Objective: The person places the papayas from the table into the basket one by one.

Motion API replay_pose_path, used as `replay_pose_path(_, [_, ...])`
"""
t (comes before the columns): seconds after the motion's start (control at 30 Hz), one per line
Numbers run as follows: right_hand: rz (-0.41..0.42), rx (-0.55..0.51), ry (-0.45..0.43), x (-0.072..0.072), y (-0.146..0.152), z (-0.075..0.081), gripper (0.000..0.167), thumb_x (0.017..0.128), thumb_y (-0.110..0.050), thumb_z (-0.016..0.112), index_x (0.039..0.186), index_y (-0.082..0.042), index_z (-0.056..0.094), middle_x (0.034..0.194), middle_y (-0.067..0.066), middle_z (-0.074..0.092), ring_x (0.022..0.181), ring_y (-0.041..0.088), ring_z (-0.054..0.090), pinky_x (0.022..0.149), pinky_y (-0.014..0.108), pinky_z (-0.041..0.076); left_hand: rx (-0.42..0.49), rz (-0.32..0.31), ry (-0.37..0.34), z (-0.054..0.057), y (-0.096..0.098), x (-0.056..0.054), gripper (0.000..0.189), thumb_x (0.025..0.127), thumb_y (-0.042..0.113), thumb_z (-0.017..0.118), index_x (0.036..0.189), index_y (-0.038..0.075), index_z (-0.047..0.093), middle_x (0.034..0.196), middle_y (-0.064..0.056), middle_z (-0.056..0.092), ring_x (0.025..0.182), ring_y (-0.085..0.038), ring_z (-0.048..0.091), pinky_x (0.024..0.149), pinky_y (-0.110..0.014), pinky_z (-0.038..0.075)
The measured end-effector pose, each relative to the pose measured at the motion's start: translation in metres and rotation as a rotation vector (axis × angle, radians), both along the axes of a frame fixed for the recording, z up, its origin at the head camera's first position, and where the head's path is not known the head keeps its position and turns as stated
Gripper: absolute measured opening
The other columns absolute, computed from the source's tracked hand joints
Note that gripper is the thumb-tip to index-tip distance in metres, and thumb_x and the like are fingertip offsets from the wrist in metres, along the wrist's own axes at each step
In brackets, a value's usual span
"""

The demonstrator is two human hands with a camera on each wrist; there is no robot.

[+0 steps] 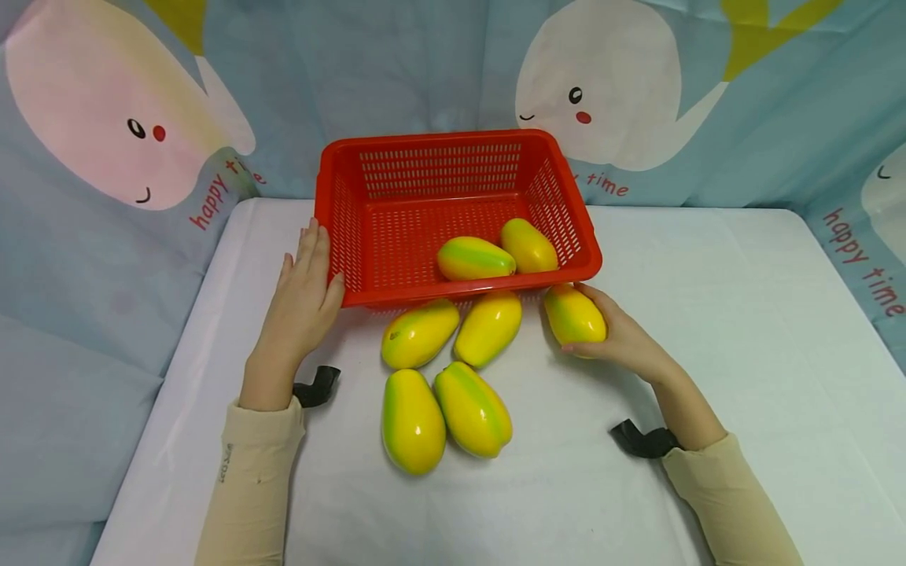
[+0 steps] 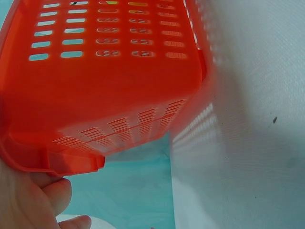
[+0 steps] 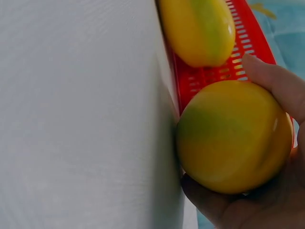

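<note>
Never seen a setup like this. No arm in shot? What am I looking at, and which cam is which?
No robot here: a person works with two bare hands. The wide picture comes from a head-worn camera looking forward and down; the other two come from a camera on each wrist. The black pieces at the wrists are probably part of those mounts.

On the white table stands a red basket with two yellow-green fruits inside. Four more fruits lie in front of it. The left hand touches the basket's left rim; its wrist view shows the basket's side close up. The right hand grips another fruit by the basket's near side, which fills much of the right wrist view.
</note>
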State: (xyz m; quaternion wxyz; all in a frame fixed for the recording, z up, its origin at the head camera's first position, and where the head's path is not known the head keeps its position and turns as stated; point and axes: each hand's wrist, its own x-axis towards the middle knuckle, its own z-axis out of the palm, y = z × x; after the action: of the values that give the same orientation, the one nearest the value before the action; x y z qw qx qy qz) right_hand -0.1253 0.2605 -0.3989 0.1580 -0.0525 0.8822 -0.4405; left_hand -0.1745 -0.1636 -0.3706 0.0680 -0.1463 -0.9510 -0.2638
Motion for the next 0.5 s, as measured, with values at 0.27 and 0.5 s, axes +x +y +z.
replay_pose_path(0.27, [-0.025, 0.042, 0.014, -0.0017, 0.0013, 0.0013, 0.090, 0.077, -0.029, 0.075, 0.150, -0.017, 0.023, 0.144, 0.013, 0.036, 0.112, 0.031, 0.043, 0.090, 0.048, 0.039, 0.009, -0.004, 0.001, -0.0008, -0.0002, 0.0003, 0.063, 0.097, 0.021, 0.037, 0.150, -0.002, 0.010, 0.158, -0.012, 0.004, 0.144, -0.028, 0.004, 0.113, -0.053, 0.005])
replay_pose_path(0.5, [-0.059, 0.075, 0.047, -0.0004, 0.0081, 0.0081, 0.084, 0.077, -0.025, 0.072, 0.149, -0.017, 0.028, 0.136, 0.013, 0.043, 0.105, 0.030, 0.045, 0.083, 0.043, 0.040, 0.003, -0.004, 0.003, -0.0012, 0.0005, -0.0005, 0.064, 0.097, 0.022, 0.037, 0.150, -0.002, 0.010, 0.157, -0.013, 0.005, 0.144, -0.029, 0.005, 0.113, -0.053, 0.006])
